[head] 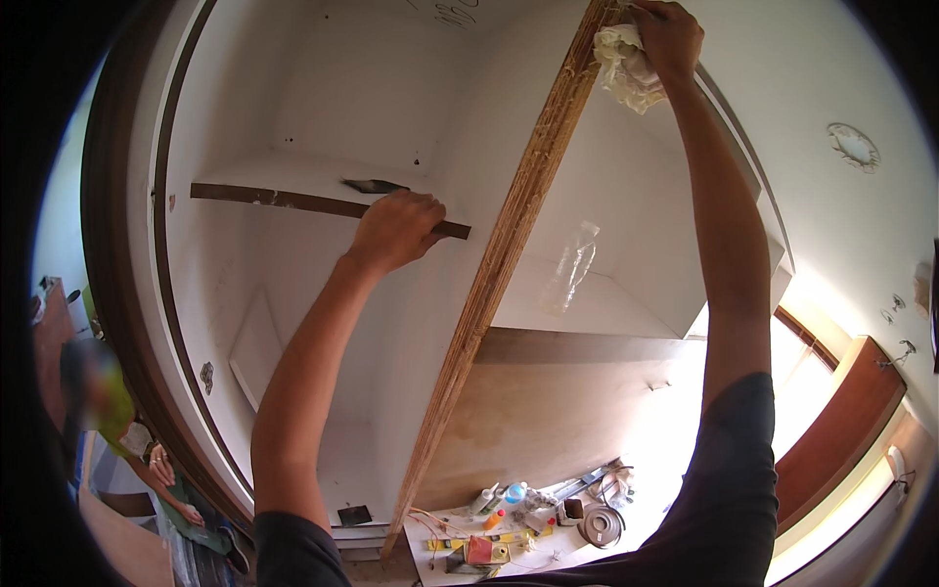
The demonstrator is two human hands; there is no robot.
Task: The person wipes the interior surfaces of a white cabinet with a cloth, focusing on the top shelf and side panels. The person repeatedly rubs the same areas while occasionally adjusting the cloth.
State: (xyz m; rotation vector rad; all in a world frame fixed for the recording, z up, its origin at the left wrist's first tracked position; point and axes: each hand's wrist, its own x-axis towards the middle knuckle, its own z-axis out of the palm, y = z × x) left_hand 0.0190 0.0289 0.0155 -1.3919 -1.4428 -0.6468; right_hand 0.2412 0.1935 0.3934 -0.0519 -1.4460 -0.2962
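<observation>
My left hand (400, 227) grips the dark brown front edge of a shelf (308, 202) inside a white cabinet. Just behind its knuckles is a dark tapered object (370, 186), perhaps a brush; whether my fingers touch it I cannot tell. My right hand (671, 40), raised high, holds a crumpled off-white cloth (629, 70) at the upper end of a long wooden cabinet edge (513, 242). That edge is rough and streaked, with pale shreds along it. A clear plastic bottle (574, 268) lies in the compartment on the right.
Below, a white worktop (425, 569) bears bottles, a yellow spirit level (447, 544), a coil of brown edging tape (601, 526) and a red-topped can (484, 550). Another person (110, 411) is at the lower left, beyond the brown cabinet side. A ceiling hole (853, 147) shows at right.
</observation>
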